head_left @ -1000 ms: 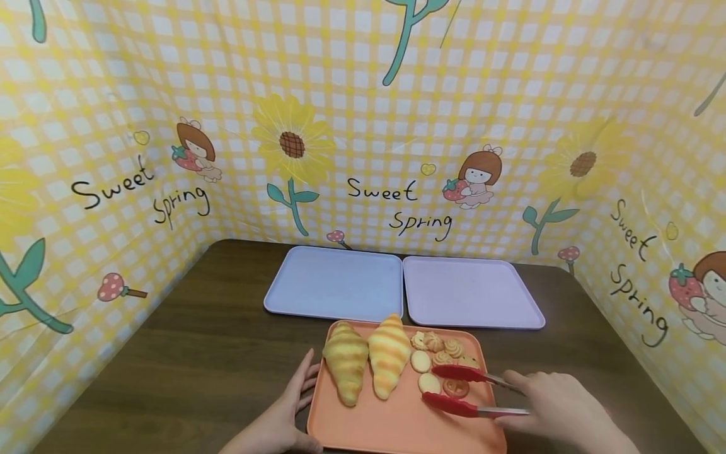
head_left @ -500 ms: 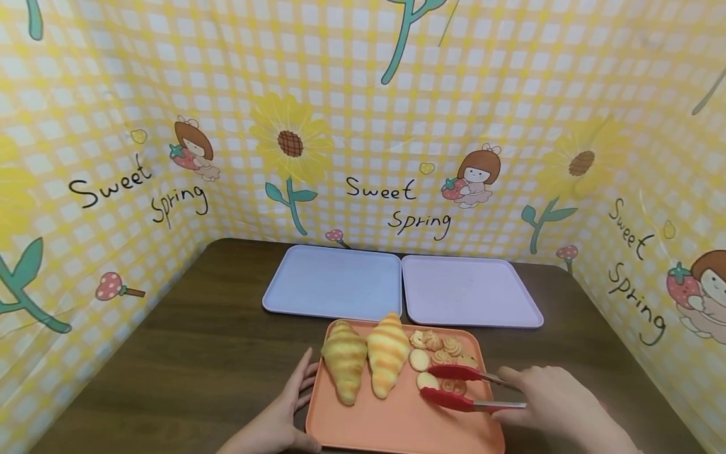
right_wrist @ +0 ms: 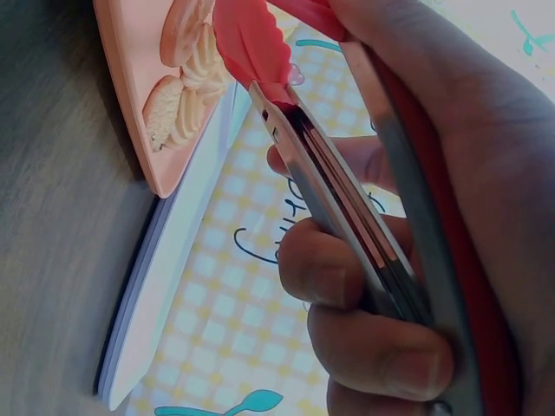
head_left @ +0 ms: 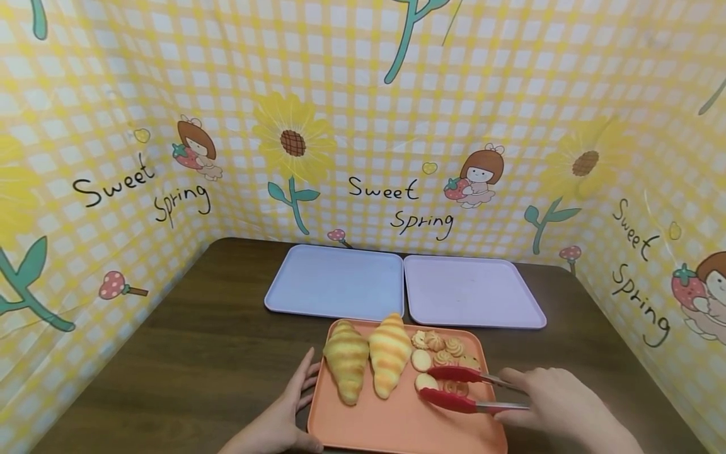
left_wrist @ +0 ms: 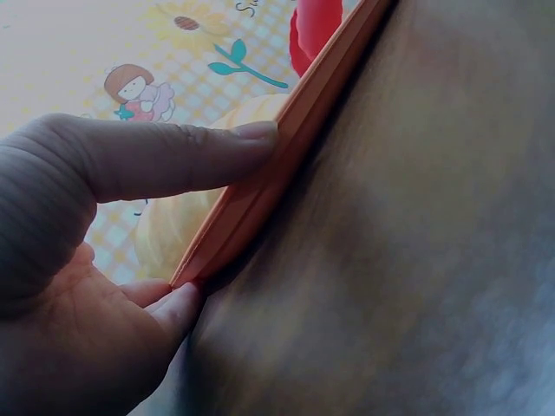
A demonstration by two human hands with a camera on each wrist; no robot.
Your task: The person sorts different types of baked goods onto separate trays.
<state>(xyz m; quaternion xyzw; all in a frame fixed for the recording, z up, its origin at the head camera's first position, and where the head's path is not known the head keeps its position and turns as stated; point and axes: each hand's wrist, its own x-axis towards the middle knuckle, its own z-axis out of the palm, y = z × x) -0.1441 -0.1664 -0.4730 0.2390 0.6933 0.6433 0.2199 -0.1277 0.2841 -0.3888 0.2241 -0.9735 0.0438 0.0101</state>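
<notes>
My right hand (head_left: 558, 403) holds red-tipped metal tongs (head_left: 452, 374) with its fingers curled round the handles. The spread tips straddle a brown cookie (head_left: 454, 388) and reach beside a pale round cookie (head_left: 426, 383) on the orange tray (head_left: 386, 425). Whether they touch either cookie I cannot tell. My left hand (head_left: 278, 419) grips the tray's near left corner, its thumb on the near edge and its fingers along the left side. Two croissants, a duller one (head_left: 347, 362) and a yellow-striped one (head_left: 390, 358), lie on the tray's left half.
Several more cookies (head_left: 454, 347) cluster at the orange tray's far right. Behind it, a blue tray (head_left: 334, 284) and a lilac tray (head_left: 473, 293) lie side by side on the dark wooden table (head_left: 187, 340). A yellow checked cloth (head_left: 363, 126) surrounds the table's back and sides.
The tongs have shifted slightly left and their tips have drawn a little closer. The nearer pale cookie has slid slightly left. My left hand stays on the tray.
</notes>
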